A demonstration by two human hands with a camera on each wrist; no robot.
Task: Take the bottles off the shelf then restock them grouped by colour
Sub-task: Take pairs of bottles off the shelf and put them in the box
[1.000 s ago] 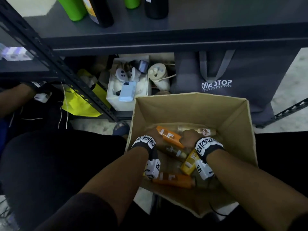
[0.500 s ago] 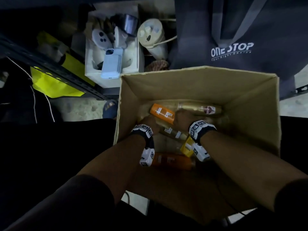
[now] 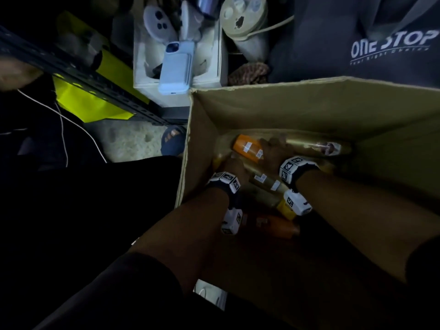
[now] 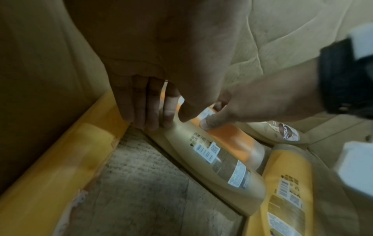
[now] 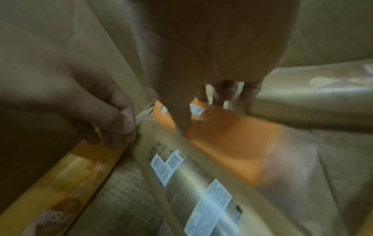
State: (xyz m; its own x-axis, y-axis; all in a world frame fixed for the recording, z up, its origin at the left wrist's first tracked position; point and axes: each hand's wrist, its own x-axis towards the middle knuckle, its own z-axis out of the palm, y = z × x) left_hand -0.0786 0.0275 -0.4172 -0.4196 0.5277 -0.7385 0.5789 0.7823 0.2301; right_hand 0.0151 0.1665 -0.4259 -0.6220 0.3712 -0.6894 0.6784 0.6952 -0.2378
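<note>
Both hands reach into a cardboard box [image 3: 285, 83] that holds several bottles lying down. My left hand [image 3: 234, 166] curls its fingers and thumb round the neck end of a gold bottle [image 4: 212, 159]; the left hand [image 4: 167, 121] shows this grip up close. My right hand [image 3: 273, 151] grips an orange bottle [image 3: 245, 147] that lies across the gold one. In the right wrist view the right hand [image 5: 203, 111] has its thumb on the orange bottle [image 5: 232, 140] and its fingers behind it. A yellow bottle [image 4: 286, 183] lies alongside.
A second gold bottle [image 3: 314, 145] lies against the box's far wall, another orange bottle [image 3: 281, 226] near my wrists. Beyond the box are a white box [image 3: 214, 75] with controllers and a phone, a yellow bag [image 3: 95, 101], a black shelf upright [image 3: 71, 75] and a grey tote bag [image 3: 390, 44].
My head has tipped down and closer, so the shelf top has left the view. Both hands have sunk deeper into the box and closed on the gold and orange bottles.
</note>
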